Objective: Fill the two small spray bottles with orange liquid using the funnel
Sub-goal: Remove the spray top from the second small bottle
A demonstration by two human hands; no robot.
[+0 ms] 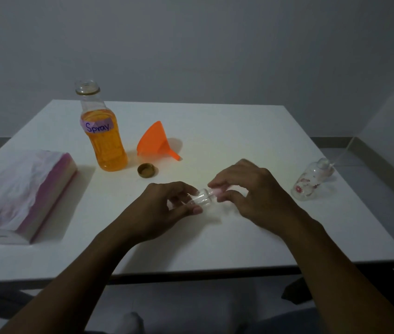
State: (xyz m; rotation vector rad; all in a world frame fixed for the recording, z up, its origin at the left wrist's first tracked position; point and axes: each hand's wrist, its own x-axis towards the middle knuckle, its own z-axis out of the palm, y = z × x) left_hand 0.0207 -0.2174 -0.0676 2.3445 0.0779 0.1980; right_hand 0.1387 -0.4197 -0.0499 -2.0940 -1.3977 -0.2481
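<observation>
A small clear spray bottle (pixel 202 199) lies sideways between my hands, just above the white table (pixel 239 145). My left hand (pixel 167 208) grips its body. My right hand (pixel 253 189) pinches its pink spray top (pixel 217 190). A second small spray bottle (pixel 313 180), clear with flower prints, stands at the right with its top on. The open bottle of orange liquid (pixel 103 133), labelled "Spray", stands at the back left. Beside it the orange funnel (pixel 156 142) lies on its side, and the gold cap (pixel 146 170) sits in front of them.
A pink and white tissue pack (pixel 22 194) lies at the left of the table. The table's front edge runs just below my wrists. A grey wall stands behind the table.
</observation>
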